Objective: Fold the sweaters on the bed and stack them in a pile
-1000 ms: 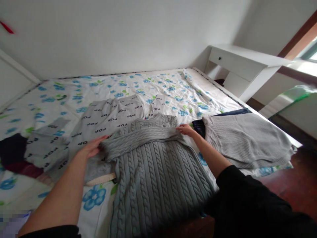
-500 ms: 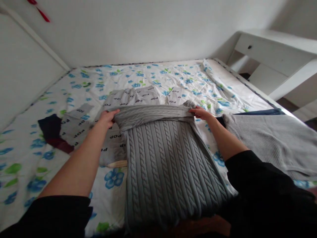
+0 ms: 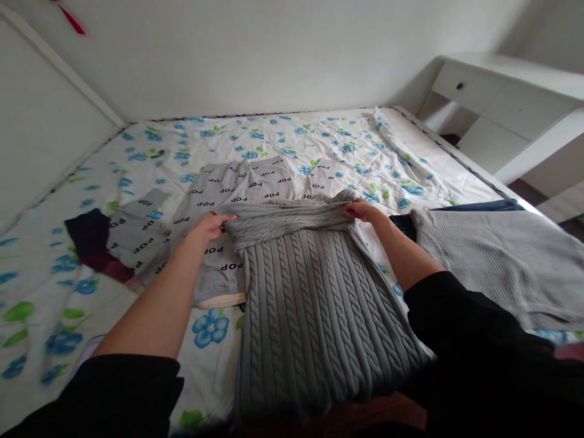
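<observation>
Along the near edge of the bed (image 3: 205, 383), the cable-knit sweater (image 3: 301, 292) lies with its lower end towards the person; its hem is lost in shadow, and a black cuff (image 3: 137, 377) partly covers a pale object cut into by the arm. Farther in, sleeve fabric crosses the sweater's upper part in a band. The left hand (image 3: 207, 228) has its fingers narrowed on one end, its thumb hard to make out; the right hand (image 3: 360, 211) pinches the other. The hands have drawn slightly closer together and the band has sunk, so the collar shows again behind it; the sleeves seem nearly settled across the chest. Left of the sweater and beyond it, the "POP" garment (image 3: 201, 207) is partly hidden. Towards the right edge, a ribbed garment (image 3: 483, 255) covers dark clothing (image 3: 483, 207). Past the far right corner, the desk (image 3: 511, 103) runs out of view.
</observation>
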Demonstrator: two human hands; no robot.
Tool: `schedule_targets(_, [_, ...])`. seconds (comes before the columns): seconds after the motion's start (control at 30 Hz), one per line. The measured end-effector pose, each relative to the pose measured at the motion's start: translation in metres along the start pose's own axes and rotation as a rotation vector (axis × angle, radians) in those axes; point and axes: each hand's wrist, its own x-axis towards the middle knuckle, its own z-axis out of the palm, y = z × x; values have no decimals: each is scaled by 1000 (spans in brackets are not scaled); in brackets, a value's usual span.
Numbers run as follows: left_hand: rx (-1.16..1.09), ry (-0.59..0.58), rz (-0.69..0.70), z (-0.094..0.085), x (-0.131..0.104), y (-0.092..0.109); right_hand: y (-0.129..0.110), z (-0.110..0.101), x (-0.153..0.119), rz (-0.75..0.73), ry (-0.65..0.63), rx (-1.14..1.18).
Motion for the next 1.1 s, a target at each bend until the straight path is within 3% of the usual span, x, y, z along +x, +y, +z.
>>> schedule_targets(0.1, [-140, 94, -31, -7, 1, 34, -18, -15, -30, -207, -52, 215])
schedule_targets(0.17, [-258, 149, 24, -17, -17, 56, -23, -35, -58, -341, -90, 308])
schedule_targets(0.23, [-308, 171, 102, -28, -55, 67, -15, -59, -90, -443, -137, 355])
schedule_targets(0.3, [-277, 146, 143, -38, -110, 64, 10, -83, -127, -491, -189, 343])
schedule_targets(0.4, [-27, -57, 83, -41, -209, 41, 76, -113, -181, -418, -243, 205])
schedule_targets(0.5, [413, -494, -65, -30, -293, 18, 141, -129, -223, -208, -327, 8])
schedule_targets(0.57, [619, -694, -90, -20, -327, 11, 165, -131, -240, -61, -403, -116])
schedule_targets(0.63, [720, -692, -52, -8, -343, 11, 171, -128, -251, 3, -424, -178])
schedule_targets(0.73, [790, -501, 43, 18, -351, 17, 162, -119, -261, 2, -354, -166])
schedule_targets(0.8, [822, -426, 143, 47, -360, 20, 158, -113, -266, 3, -305, -172])
schedule_targets(0.9, [869, -442, 284, 109, -385, 20, 162, -105, -272, -67, -273, -255])
schedule_targets(1.0, [934, -494, 342, 172, -411, 16, 168, -100, -273, -177, -224, -380])
schedule_targets(1.1, [919, -543, 334, 211, -421, 17, 168, -98, -273, -260, -180, -444])
